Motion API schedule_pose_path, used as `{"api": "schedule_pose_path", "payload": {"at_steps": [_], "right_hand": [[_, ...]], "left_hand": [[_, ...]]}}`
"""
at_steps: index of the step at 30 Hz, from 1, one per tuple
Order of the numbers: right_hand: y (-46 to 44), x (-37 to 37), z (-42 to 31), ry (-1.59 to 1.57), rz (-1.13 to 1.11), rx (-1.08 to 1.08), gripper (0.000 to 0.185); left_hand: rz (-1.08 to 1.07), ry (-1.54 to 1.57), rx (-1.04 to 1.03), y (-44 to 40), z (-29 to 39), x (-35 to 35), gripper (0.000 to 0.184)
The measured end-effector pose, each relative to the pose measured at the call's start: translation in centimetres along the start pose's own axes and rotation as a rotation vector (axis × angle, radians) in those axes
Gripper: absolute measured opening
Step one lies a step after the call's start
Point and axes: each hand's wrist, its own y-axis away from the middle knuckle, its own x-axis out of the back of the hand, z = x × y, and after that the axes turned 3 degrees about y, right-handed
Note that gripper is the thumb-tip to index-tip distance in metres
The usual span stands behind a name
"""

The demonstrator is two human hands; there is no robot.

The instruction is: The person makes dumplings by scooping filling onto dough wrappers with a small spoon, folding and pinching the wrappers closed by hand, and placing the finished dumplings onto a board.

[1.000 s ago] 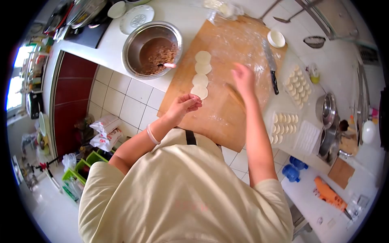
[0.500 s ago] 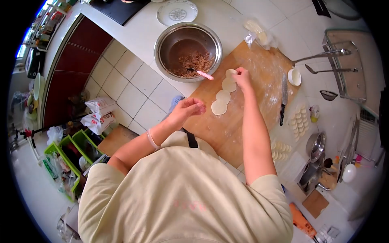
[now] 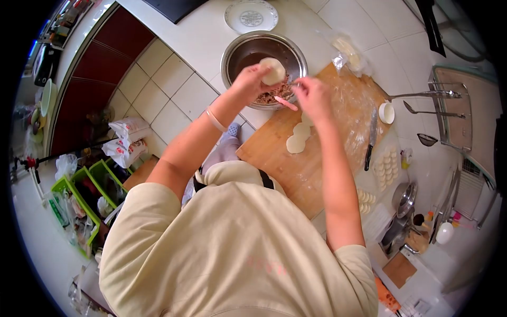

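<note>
Over the steel bowl [image 3: 230, 58] of brown minced filling [image 3: 267, 98], my left hand [image 3: 250, 83] holds a round dough wrapper [image 3: 273, 72] on its fingers. My right hand [image 3: 315, 98] is at the bowl's right edge, its thumb and fingers pressed together; whatever it may hold is too small to make out. A spoon with a pink handle [image 3: 285, 103] rests in the filling, just left of my right hand. Several flat wrappers [image 3: 296, 143] lie overlapping on the wooden board [image 3: 280, 171], below my right hand.
A knife [image 3: 371, 140] and a small white bowl [image 3: 386, 113] are at the board's right side. Rows of shaped dumplings [image 3: 386, 168] lie farther right. A patterned plate [image 3: 251, 17] is behind the bowl, and a plastic bag [image 3: 348, 55] sits at the board's far corner.
My left hand has moved forward over the bowl and now has a wrapper. My right hand, earlier at the far end of the wrapper row, is now beside the bowl.
</note>
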Motion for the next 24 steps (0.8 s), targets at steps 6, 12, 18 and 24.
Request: {"api": "schedule_pose_path", "payload": {"at_steps": [6,12,18,24], "right_hand": [[2.1,-5.4,0.8,0.441,-0.272,-0.024,0.021],[-1.3,-4.4,0.0,0.438,-0.230,0.094,0.027],[-3.6,-5.6,0.1,0.440,-0.331,0.142,0.027],[-4.0,-3.2,0.9,0.401,-0.493,0.119,0.023]], "left_hand": [[-0.018,-0.075,-0.155,-0.2,5.7,0.8,0.032],[-0.004,-0.016,-0.197,-1.7,7.0,3.6,0.034],[0.027,0.158,-0.123,-1.1,6.9,3.5,0.033],[-0.016,0.248,-0.099,-1.2,6.4,5.2,0.034]]}}
